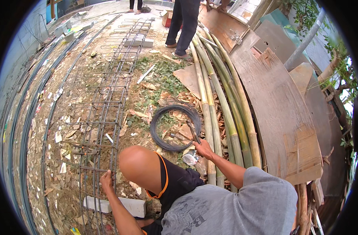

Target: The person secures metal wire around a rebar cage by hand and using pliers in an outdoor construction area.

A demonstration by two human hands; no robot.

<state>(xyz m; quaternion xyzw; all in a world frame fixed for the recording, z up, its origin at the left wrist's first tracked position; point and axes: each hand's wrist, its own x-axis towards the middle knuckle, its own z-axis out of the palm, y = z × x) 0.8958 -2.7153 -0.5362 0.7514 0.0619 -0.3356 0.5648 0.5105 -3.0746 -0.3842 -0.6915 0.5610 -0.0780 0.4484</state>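
A long cage of steel rebar [119, 102] with rectangular stirrups lies on the ground to my left. My left hand [107, 181] is closed at its near right side, fingers around a bar; whether a thin wire is also pinched there is too small to tell. My right hand [203, 149] grips a dark hand tool that looks like pincers [194, 132], pointing up and away. Under and beyond the tool, a coil of dark tie wire [154, 127] rests on leaves and scraps. Just left of my right hand is a clear plastic bottle [190, 158].
Bamboo poles [226, 113] run along the right, beside leaning plywood sheets [273, 105]. Pale blocks [132, 206] sit by the cage's near end. Bundled rebar [28, 145] lies far left. Another person [184, 25] stands at the back, and a second person's legs show farther off.
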